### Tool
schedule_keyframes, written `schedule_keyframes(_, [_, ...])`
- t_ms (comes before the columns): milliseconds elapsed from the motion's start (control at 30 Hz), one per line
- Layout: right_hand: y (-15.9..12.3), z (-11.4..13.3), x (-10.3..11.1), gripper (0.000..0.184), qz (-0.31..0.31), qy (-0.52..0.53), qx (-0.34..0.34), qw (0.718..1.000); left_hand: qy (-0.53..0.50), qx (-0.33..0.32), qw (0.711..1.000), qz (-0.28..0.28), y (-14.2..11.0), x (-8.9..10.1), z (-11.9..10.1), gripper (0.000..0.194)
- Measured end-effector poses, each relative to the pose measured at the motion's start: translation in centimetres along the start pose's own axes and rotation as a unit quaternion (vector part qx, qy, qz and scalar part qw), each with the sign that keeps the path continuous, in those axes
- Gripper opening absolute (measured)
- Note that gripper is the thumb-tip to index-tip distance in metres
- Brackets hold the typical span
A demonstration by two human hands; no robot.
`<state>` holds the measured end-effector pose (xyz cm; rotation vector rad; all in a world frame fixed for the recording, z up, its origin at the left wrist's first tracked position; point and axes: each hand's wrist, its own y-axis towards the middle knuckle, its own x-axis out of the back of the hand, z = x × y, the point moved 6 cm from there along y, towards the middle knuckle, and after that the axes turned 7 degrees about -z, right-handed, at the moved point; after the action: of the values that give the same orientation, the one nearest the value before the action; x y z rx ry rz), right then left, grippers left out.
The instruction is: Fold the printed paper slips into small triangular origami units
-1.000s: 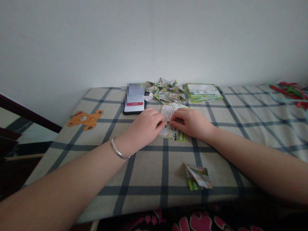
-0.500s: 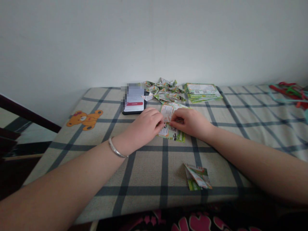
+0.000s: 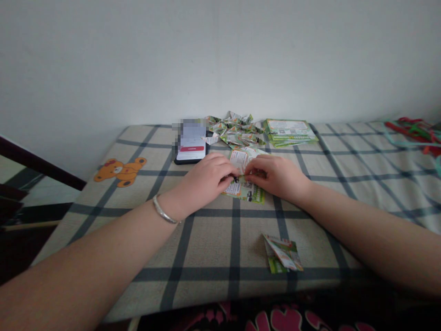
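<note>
A green and white printed leaflet (image 3: 239, 159) lies on the checked cloth, with a raised line across its middle. My left hand (image 3: 212, 178) pinches it at that line, fingertips close to the right hand's. From the other side, my right hand (image 3: 280, 177) is closed on the same line, thumb and forefinger together; its fingers hide part of the print. Nearer to me lies a small folded piece of the same kind of paper (image 3: 283, 253), touched by neither hand.
Behind the leaflet sits a pile of folded paper pieces (image 3: 237, 128), with a stack of flat leaflets (image 3: 289, 131) to its right. A phone (image 3: 191, 142) lies at the left of the pile. Red and green strips (image 3: 413, 131) lie far right. The tablecloth (image 3: 203, 248) bears a bear picture (image 3: 120, 171).
The left fingers have straightened slightly toward the right hand along the leaflet's middle. The right hand has shifted only a little. The other things stay where they were.
</note>
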<state>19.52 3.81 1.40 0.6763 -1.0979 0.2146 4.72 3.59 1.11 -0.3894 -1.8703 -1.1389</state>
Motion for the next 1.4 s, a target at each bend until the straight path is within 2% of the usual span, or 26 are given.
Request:
schedule_keyframes(200, [0.1, -0.1, 0.3, 0.014, 0.0, -0.02, 0.059, 0.998, 0.015, -0.046, 0.999, 0.01, 0.0, 0.4, -1.0, 0.016])
schedule_keyframes(367, [0.3, -0.5, 0.4, 0.013, 0.004, 0.01, 0.074, 0.997, 0.043, -0.041, 0.998, 0.028, -0.1, 0.1, -1.4, 0.02])
schedule_keyframes(700, [0.1, 0.0, 0.8, 0.017, 0.002, -0.006, 0.107, 0.994, 0.052, -0.048, 0.997, 0.03, -0.2, 0.0, -1.4, 0.021])
schedule_keyframes(800, [0.2, -0.4, 0.9, 0.016, 0.0, 0.012, 0.083, 0.996, 0.054, -0.051, 0.997, 0.036, -0.2, 0.1, -1.5, 0.021])
schedule_keyframes(967, [0.6, -2.2, 0.6, 0.016, 0.03, 0.06, -0.033, 0.997, 0.056, -0.048, 0.997, 0.04, -0.2, 0.1, -1.6, 0.02])
schedule_keyframes(1100, [0.5, -3.2, 0.7, 0.015, 0.047, 0.067, -0.083, 0.993, 0.054, -0.044, 0.997, 0.041, -0.2, 0.1, -1.7, 0.02])
schedule_keyframes(1400, [0.4, -3.6, 0.9, 0.013, 0.062, 0.057, -0.088, 0.993, 0.058, -0.043, 0.996, 0.044, -0.3, -0.1, -1.6, 0.02])
